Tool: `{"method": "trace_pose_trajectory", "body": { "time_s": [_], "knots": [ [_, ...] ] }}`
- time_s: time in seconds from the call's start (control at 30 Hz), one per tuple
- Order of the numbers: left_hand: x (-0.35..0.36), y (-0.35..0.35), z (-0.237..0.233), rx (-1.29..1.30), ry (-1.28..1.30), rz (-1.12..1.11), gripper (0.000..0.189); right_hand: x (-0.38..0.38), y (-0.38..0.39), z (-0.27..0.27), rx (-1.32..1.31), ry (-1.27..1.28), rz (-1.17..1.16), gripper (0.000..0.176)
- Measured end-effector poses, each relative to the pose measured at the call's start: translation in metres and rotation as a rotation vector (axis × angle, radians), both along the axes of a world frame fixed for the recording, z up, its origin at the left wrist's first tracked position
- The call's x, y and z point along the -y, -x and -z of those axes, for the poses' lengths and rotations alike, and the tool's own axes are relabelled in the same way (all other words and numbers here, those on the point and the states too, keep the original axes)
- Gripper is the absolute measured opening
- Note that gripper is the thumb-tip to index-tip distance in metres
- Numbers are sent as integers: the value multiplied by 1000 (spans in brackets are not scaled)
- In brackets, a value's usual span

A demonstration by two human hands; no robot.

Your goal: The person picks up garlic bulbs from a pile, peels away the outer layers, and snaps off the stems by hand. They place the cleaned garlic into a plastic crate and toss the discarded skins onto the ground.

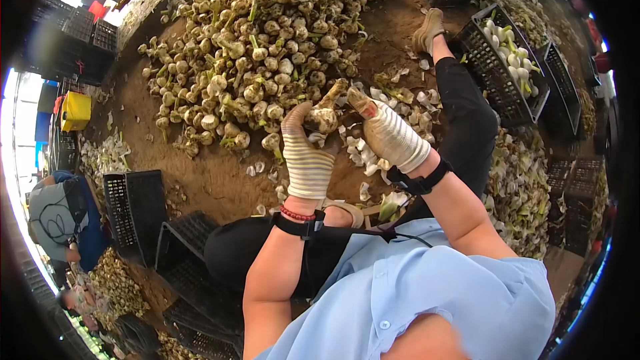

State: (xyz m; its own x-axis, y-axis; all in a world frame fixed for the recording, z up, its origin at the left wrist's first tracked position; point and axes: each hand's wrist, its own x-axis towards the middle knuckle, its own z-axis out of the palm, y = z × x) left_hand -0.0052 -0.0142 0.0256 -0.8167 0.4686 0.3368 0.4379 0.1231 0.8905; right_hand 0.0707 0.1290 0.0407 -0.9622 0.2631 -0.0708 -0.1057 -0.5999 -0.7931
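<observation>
My left hand point(308, 157), in a striped work glove with a soiled palm, is closed around a garlic bulb point(323, 120). The bulb has dirty skin, and its short stem points up and to the right. Close by on the right is my right hand point(393, 135), gloved the same way, with a reddish mark near the thumb. Its fingers are curled closed beside the stem; what they grip, if anything, is hidden. Just beyond both hands lies a large heap of unpeeled garlic point(267, 47). White peeled skins point(360, 157) are scattered on the ground beneath my right hand.
A black crate point(510, 70) at the right holds cleaned white garlic. More black crates point(137, 207) stand at the left, near a yellow container point(76, 111). Garlic husks point(517, 207) pile up along the right. Other people point(60, 213) sit at the far left.
</observation>
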Motion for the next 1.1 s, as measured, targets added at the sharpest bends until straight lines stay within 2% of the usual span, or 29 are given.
{"method": "trace_pose_trajectory", "body": {
  "time_s": [0.03, 0.1, 0.13, 0.27, 0.3, 0.37, 0.4, 0.47, 0.57, 0.6, 0.63, 0.7, 0.77, 0.8, 0.87, 0.9, 0.93, 0.97, 1.0, 1.03, 1.07, 1.1],
  "knots": [
    [0, -3, 1, -5, -2, 3, 74, -1, -1, -2, -5, -2, 3, 51],
    [2, -9, -1, -259, 74, -34, 75, -3, 0, -5, 5, -252, 21, 48],
    [1, -11, -4, -265, 75, -37, 75, -3, 0, -6, -1, -251, 19, 48],
    [-3, -20, -9, -352, 51, -53, 70, 6, 4, -26, 288, -390, 90, 28],
    [-4, -21, -8, -356, 52, -53, 70, 6, 3, -27, 284, -389, 90, 28],
    [-6, -23, -8, -329, 46, -50, 68, 4, -1, -29, 284, -591, 84, 25],
    [-7, -23, -8, -331, 47, -46, 68, 2, -4, -30, 284, -589, 88, 25],
    [-10, -26, -9, -349, 64, -46, 64, -4, -11, -34, 252, -998, 89, 23],
    [-13, -26, -12, -306, 45, -27, 63, -12, -18, -44, 261, -1065, 84, 22],
    [-13, -26, -14, -306, 46, -24, 63, -14, -17, -56, 416, -642, -8, 22],
    [-13, -26, -16, -275, 67, -34, 63, -18, -18, -49, 418, -640, -6, 22],
    [-13, -24, -16, -243, 86, -44, 63, -27, -20, -24, 111, -1124, 133, 24],
    [-14, -23, -13, -69, 18, 12, 63, -35, -15, -2, 112, -1122, 129, 24],
    [-13, -23, -18, -68, 20, 12, 63, -36, -14, 0, 113, -1120, 126, 24],
    [-9, -21, -32, 702, -231, 204, 57, -36, -18, 1, 154, -1042, 137, 25],
    [-5, -16, -29, 703, -230, 203, 57, -35, -19, -3, 192, -966, 147, 25],
    [1, -8, -21, 1022, -346, 325, 56, -37, -24, -25, 295, -926, 6, 29],
    [5, -1, -15, 1333, -464, 447, 59, -38, -30, -29, 281, -880, -41, 30],
    [0, 0, -11, 1320, -357, 314, 67, -34, -34, -23, 296, -589, -75, 29],
    [-4, 5, -5, 1388, -369, 185, 52, -30, -37, -17, 307, -298, -110, 29],
    [-7, -1, 6, 1171, -480, 133, 44, -28, -37, -14, 333, -278, -57, 28],
    [-10, -7, 9, 951, -584, 86, 36, -27, -42, -23, 398, -145, -64, 25]
  ]
}}
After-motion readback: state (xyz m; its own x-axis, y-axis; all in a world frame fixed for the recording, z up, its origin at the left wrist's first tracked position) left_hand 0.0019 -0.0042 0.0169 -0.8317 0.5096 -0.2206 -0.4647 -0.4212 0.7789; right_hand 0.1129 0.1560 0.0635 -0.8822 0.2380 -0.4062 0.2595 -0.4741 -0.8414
